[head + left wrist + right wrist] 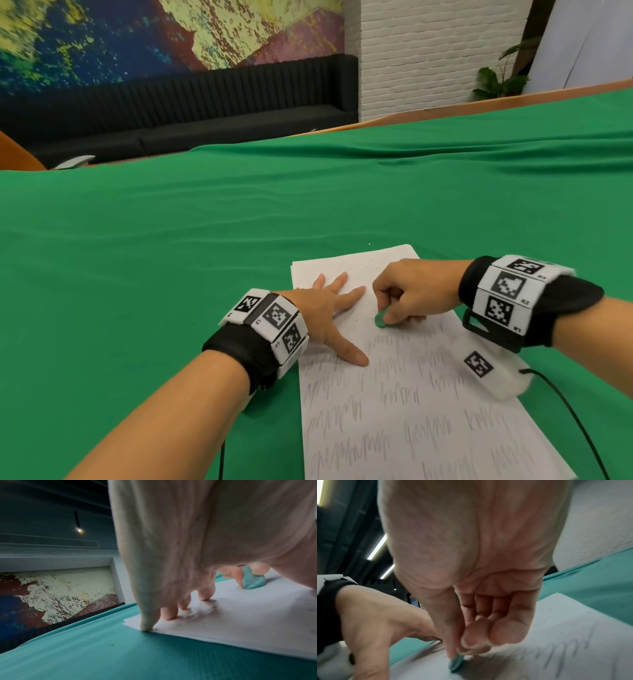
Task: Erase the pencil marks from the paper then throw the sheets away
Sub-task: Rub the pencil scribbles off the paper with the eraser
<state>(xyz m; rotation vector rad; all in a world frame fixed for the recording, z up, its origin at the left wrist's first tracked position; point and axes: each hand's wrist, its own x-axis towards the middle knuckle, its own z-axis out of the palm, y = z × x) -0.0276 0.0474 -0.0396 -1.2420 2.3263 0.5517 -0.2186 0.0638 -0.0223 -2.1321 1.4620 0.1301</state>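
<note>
White sheets of paper (411, 404) lie stacked on the green cloth, their near rows covered in grey pencil scribbles; the far strip looks rubbed clean. My left hand (329, 308) lies flat on the paper's far left part with fingers spread, and its fingertips (167, 615) press the sheet (240, 622). My right hand (407, 294) pinches a small green eraser (380, 320) between thumb and fingers, its tip touching the paper just above the first scribbled row. The same eraser (456, 662) meets the sheet (556, 649) in the right wrist view, and again the eraser (252, 580) shows beyond my left palm.
The green cloth (171, 257) covers the whole table, with wide room left and beyond the paper. A black cable (575, 418) runs from my right wrist over the near right. A black sofa (171, 113) and a plant (496, 78) stand past the table's far edge.
</note>
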